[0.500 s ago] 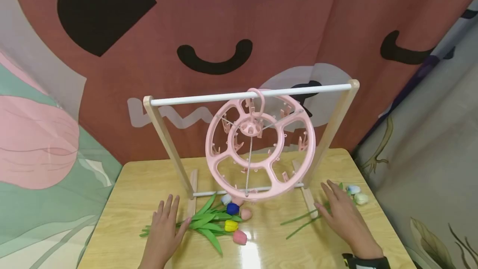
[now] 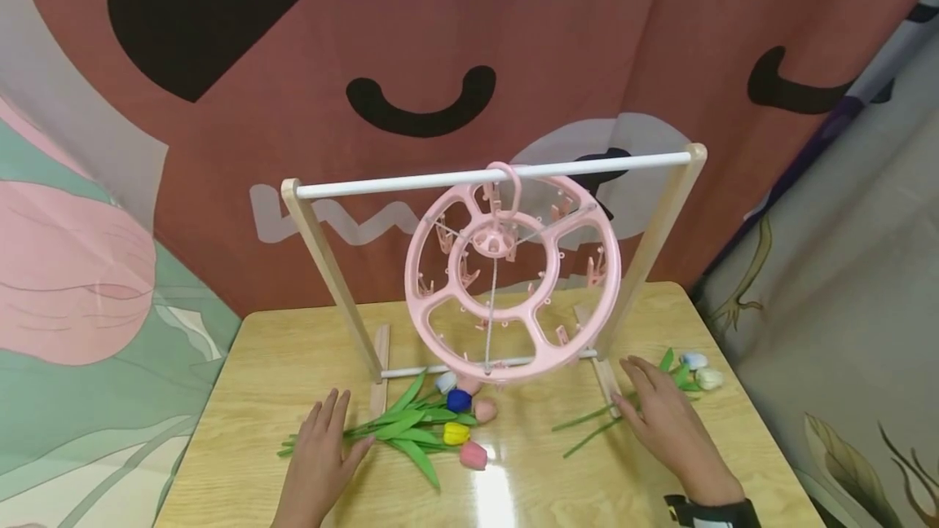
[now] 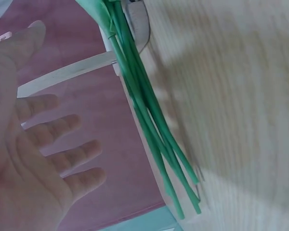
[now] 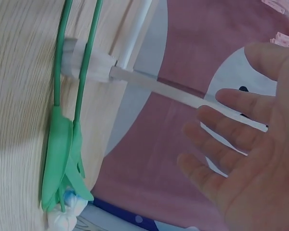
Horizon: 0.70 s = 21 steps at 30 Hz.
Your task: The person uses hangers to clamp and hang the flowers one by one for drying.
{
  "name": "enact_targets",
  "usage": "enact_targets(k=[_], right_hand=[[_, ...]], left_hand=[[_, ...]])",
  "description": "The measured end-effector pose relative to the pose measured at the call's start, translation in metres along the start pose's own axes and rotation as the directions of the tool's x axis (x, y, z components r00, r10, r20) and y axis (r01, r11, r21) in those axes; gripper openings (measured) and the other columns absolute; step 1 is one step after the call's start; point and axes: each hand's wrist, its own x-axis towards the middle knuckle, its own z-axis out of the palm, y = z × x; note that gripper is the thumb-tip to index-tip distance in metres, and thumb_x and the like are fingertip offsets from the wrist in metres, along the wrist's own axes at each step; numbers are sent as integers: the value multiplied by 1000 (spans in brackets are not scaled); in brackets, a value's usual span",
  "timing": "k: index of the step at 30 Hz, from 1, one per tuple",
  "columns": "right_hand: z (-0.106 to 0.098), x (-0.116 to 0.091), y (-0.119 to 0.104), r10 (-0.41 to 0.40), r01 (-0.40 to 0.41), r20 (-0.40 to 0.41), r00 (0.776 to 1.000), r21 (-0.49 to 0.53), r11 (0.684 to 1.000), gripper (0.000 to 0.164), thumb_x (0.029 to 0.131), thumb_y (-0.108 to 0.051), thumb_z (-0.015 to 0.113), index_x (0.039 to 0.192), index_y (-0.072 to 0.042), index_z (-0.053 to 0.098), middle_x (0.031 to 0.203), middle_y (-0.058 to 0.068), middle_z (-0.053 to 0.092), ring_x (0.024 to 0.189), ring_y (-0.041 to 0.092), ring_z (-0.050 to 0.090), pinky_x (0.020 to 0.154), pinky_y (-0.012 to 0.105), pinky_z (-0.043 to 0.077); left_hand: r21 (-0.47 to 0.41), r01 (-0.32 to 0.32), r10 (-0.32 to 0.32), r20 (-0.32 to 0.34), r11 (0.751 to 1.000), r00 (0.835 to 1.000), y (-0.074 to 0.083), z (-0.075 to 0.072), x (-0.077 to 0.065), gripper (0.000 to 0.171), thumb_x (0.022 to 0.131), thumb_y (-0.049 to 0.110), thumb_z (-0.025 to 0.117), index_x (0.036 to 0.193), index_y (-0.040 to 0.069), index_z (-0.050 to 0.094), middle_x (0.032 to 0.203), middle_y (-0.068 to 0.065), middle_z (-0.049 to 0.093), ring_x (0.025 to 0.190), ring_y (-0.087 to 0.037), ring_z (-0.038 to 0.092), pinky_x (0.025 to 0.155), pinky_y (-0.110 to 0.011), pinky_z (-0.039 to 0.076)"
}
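My left hand (image 2: 319,459), fingers straight, is held over the stems of an artificial tulip bunch (image 2: 411,426) and holds nothing. In the left wrist view its palm faces the green stems (image 3: 147,108), with a gap between. The bunch has a blue tulip (image 2: 459,400), a yellow tulip (image 2: 456,433) and several pink or pale heads. My right hand (image 2: 671,430), its fingers loosely extended, is over two long-stemmed flowers with a pale blue head (image 2: 694,360) and a cream head (image 2: 708,379). In the right wrist view their stems (image 4: 84,72) lie apart from the palm.
A wooden stand with a white top rail (image 2: 396,183) rises from the table (image 2: 293,349). A pink round clip hanger (image 2: 414,267) hangs tilted from the rail, small clips around its rings. Patterned cloth (image 2: 411,15) hangs behind the table and at both sides.
The head view has tipped down slightly, so the stand and flowers appear a little higher. My right hand has shifted slightly left; both hands stay off the flowers.
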Motion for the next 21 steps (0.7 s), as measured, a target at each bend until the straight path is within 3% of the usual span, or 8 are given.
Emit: enact_targets(k=[4,9,17,21], right_hand=[[3,3,-6,-56,57,-44,997,3,998,53,89,-17,80,134,5,61,132,26,62,117,47,61,92,62,55],[10,5,-16,-77,77,-36,996,7,997,52,90,-18,80,133,5,62,132,24,63,118,44,61,93,60,56],[25,5,-36,-105,105,8,994,56,993,49,93,-20,78,134,3,62,133,22,63,121,39,61,94,54,59],[30,5,-44,-124,124,3,992,69,990,48,91,-20,79,132,1,63,132,19,63,120,36,63,94,52,59]], left_hand=[[-20,6,-6,11,1000,1000,-2,3,-3,84,84,36,86,147,-4,48,146,-34,52,130,-58,51,108,-72,43],[-33,9,-8,37,999,999,-2,7,-5,79,83,32,87,144,-4,50,141,-33,55,128,-55,53,107,-70,44],[20,-74,75,-57,997,996,-6,15,-5,62,75,20,93,125,-5,66,117,-24,69,110,-42,65,95,-57,56],[35,-66,67,-33,997,997,-10,20,-5,49,76,16,92,116,-3,71,110,-21,71,103,-39,68,91,-55,58]])
